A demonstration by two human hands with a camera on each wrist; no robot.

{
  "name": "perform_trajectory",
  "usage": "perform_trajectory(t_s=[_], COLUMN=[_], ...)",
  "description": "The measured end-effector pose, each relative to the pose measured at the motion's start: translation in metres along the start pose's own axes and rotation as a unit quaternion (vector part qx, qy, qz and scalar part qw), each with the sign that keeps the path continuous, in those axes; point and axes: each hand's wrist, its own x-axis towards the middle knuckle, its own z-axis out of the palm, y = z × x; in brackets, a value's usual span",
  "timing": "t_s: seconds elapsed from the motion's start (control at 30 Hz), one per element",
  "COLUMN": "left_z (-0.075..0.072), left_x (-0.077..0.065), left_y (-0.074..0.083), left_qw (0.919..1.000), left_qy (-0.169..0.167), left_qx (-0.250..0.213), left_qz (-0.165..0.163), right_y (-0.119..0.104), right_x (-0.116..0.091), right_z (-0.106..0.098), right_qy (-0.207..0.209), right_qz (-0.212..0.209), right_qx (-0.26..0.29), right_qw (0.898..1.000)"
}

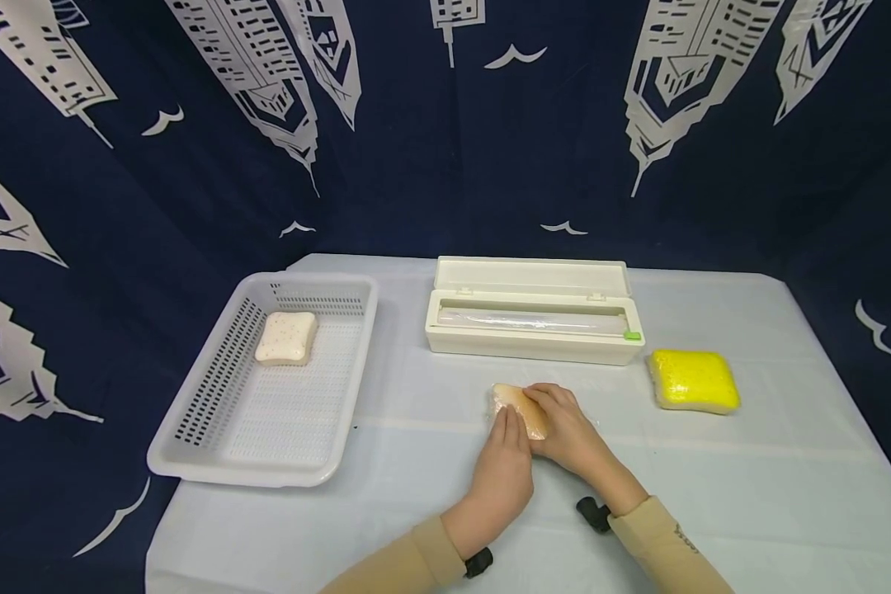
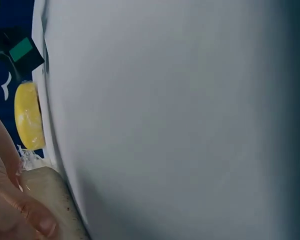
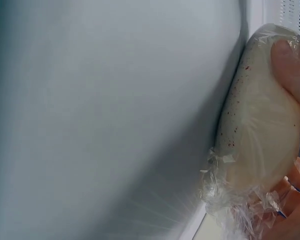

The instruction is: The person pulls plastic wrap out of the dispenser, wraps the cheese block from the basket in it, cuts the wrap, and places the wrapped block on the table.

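Just right of the table's middle, a cream soap bar with red specks [image 1: 515, 398] is wrapped in clear plastic film. My left hand [image 1: 501, 477] holds its near left side, the thumb lying along the bar in the right wrist view. Around the right end, my right hand [image 1: 567, 431] grips the bar with thumb and curled fingers. Crumpled loose film [image 3: 235, 200] bunches at that end, beside the right fingers. The palm side of both hands is hidden in the head view.
A white perforated basket [image 1: 351, 396] at the left holds a speckled bar [image 1: 286, 338]. Behind my hands, a cream plastic-wrap dispenser [image 1: 535, 348] stands with its lid raised and a film roll inside. A yellow film-wrapped block [image 1: 694, 381] lies at the right.
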Motion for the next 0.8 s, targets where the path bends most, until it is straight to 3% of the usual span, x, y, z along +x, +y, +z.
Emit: perform_trajectory(t_s=[0.17,0.3,0.37,0.43,0.47,0.5,0.57,0.63,0.7,0.8], left_z=[-0.001,-0.007,-0.012,-0.016,-0.018,-0.02,-0.02,-0.017,-0.011,-0.004], left_x=[0.002,0.003,0.003,0.001,0.0,-0.001,-0.002,-0.002,0.0,0.001], left_y=[0.003,0.002,-0.001,-0.007,-0.012,-0.017,-0.029,-0.041,-0.049,-0.053], left_qw=[0.9989,0.9974,0.9995,0.9974,0.9908,0.9789,0.9477,0.9275,0.9212,0.9246], left_qy=[0.009,-0.002,-0.012,0.0,0.016,0.034,0.073,0.092,0.069,-0.012], left_qx=[0.047,0.07,0.026,-0.071,-0.132,-0.198,-0.302,-0.351,-0.371,-0.377], left_qz=[0.003,0.016,0.015,-0.006,-0.021,-0.039,-0.073,-0.092,-0.095,-0.057], right_y=[0.001,0.002,0.002,0.002,0.002,0.002,0.001,0.0,0.0,0.0], right_x=[-0.001,-0.002,-0.002,-0.002,-0.002,-0.002,-0.001,-0.001,-0.001,-0.002], right_z=[-0.002,-0.003,-0.004,-0.004,-0.004,-0.005,-0.005,-0.006,-0.007,-0.007], right_qy=[-0.008,-0.01,-0.01,-0.01,-0.012,-0.014,-0.018,-0.022,-0.025,-0.028], right_qz=[-0.009,-0.014,-0.015,-0.014,-0.012,-0.009,-0.005,-0.001,0.0,0.001], right_qx=[0.001,0.0,0.001,0.004,0.005,0.007,0.012,0.016,0.018,0.02], right_qw=[1.0,1.0,1.0,1.0,1.0,1.0,1.0,1.0,1.0,0.999])
